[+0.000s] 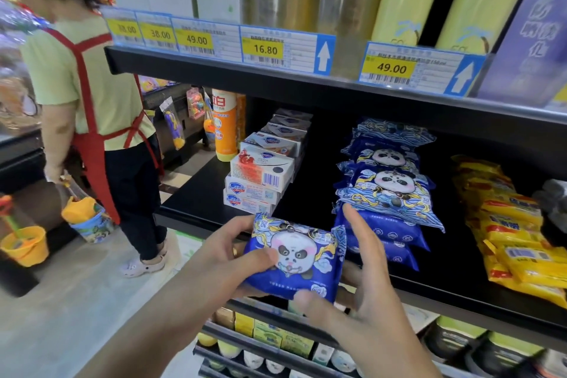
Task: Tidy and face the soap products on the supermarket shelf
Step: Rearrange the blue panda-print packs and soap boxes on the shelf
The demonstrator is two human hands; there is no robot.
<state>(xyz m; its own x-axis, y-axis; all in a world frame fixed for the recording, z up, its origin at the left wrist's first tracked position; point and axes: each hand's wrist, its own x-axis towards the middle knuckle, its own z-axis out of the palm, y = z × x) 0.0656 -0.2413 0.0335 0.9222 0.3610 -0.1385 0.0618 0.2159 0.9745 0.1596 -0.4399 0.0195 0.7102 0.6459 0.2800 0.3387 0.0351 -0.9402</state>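
I grip the panda pack (296,258) in both hands, left hand (242,250) and right hand (362,282), just in front of the panda stack (388,190), label up for facing.

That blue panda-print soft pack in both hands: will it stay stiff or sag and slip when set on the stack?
The blue panda-print soft pack probably flexes rather than staying rigid: its film wrap looks crinkled, with loose sealed ends. The glossy film may be slippery, so the left hand and right hand holding opposite sides seems sensible. Flat-sided, it should not roll.
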